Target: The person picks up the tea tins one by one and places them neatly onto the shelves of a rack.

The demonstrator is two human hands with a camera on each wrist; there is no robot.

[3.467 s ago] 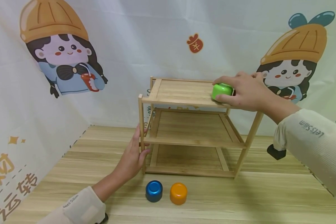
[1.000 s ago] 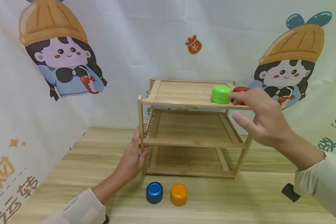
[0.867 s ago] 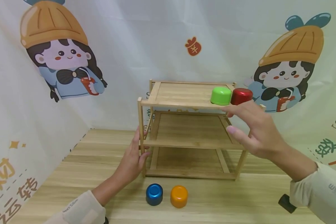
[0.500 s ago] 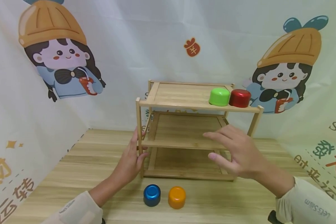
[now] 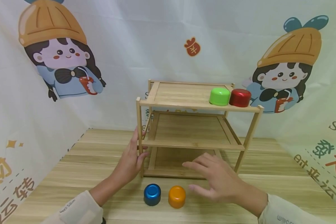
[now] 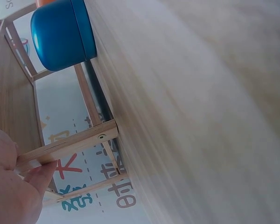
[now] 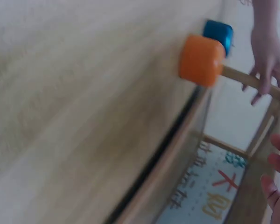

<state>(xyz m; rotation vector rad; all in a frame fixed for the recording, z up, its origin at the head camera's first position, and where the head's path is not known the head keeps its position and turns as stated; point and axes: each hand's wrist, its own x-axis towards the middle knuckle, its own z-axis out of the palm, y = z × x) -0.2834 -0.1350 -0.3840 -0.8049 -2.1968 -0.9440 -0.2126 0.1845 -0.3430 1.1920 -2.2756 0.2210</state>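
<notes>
My left hand (image 5: 130, 158) grips the left front post of a three-tier wooden rack (image 5: 194, 144), thumb in front; in the left wrist view its fingers close round that post (image 6: 70, 143). Over the table, in front of the lowest shelf, my right hand (image 5: 217, 179) holds nothing, fingers spread and pointing left. Nearest to it is a small orange cup (image 5: 177, 196), standing bottom up. A blue cup (image 5: 152, 194) of the same shape stands just left of that one. Up on the top shelf, a green cup (image 5: 219, 96) and a red cup (image 5: 240, 97) sit side by side at the right end.
The wood-grain table (image 5: 78, 168) reaches back to a white printed cloth (image 5: 134, 37) hung behind and at both sides. Two lower shelves, the middle one (image 5: 193, 129) and the bottom one (image 5: 173, 160), lie under the top.
My right hand has let go of the green cup on the top shelf, leaving it beside the red one, then come down and left toward the orange cup. My left hand stays on the post.
</notes>
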